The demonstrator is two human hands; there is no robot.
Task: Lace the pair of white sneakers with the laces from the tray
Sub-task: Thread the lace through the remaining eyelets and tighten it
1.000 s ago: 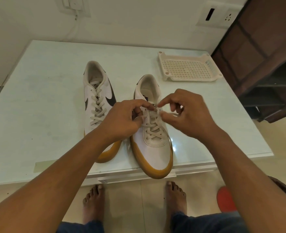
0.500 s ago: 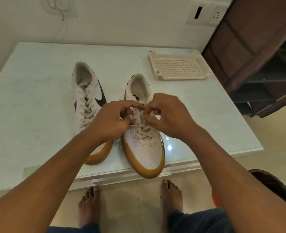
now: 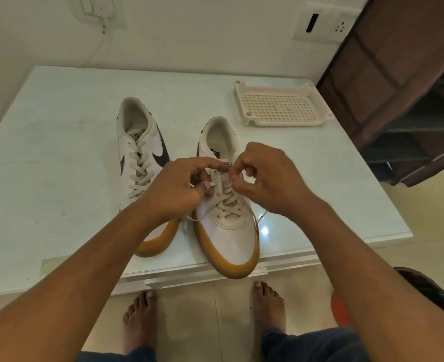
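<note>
My left grip point(image 3: 179, 189): fingers bent, and my thumb and first finger pinch one end of the lace just over the top holes of the near shoe
My right grip point(image 3: 268, 181): fingers bent too, and the tips pinch the lace at the top of the same shoe; my two grips are very close, but I cannot tell if they touch
Lace point(image 3: 228, 202): light tan, crossed up the front of the near shoe, with a loose bit hanging down on each side
Near shoe point(image 3: 231, 236): white with a yellow-brown sole; it lies on the surface right in front of me, and its toe pokes a little past the edge
Other shoe point(image 3: 140, 158): just beside the near shoe on my left, with a dark mark on its side and tan laces crossed up its front; my left arm hides part of its toe
Tray point(image 3: 281, 124): cream plastic with lots of little holes, at the far right of the surface, well apart from both shoes
Surface point(image 3: 59, 152): pale and shiny, with a bright spot of light next to the near shoe
My feet point(image 3: 268, 307): bare, on the floor below the edge
</note>
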